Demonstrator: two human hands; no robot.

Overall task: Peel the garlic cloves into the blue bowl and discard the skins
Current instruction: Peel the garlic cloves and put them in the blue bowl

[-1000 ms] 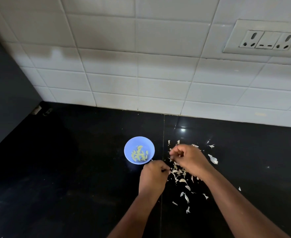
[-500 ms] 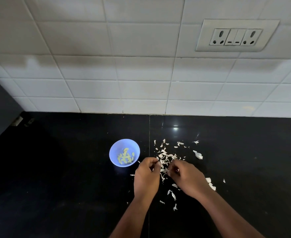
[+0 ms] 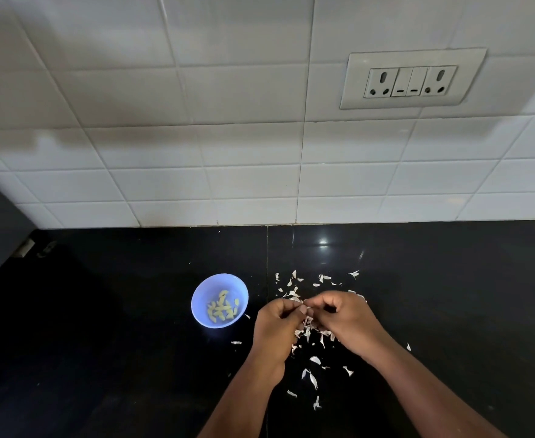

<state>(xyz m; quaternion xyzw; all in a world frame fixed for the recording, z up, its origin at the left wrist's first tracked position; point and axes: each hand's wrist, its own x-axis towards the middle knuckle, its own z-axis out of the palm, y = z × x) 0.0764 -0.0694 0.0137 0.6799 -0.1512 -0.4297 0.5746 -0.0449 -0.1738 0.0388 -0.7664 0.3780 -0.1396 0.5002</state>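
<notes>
Head view: black counter (image 3: 101, 358) lies bare left of the blue bowl (image 3: 201, 298) of peeled cloves (image 3: 222, 309). Just right, left hand (image 3: 275, 327) and right hand (image 3: 348, 324) meet, fingers curled, pinching something small over scattered skins (image 3: 313, 379).

A black countertop (image 3: 117, 358) carries a blue bowl (image 3: 201, 294) and scattered garlic skins (image 3: 313, 379) beside it.
</notes>
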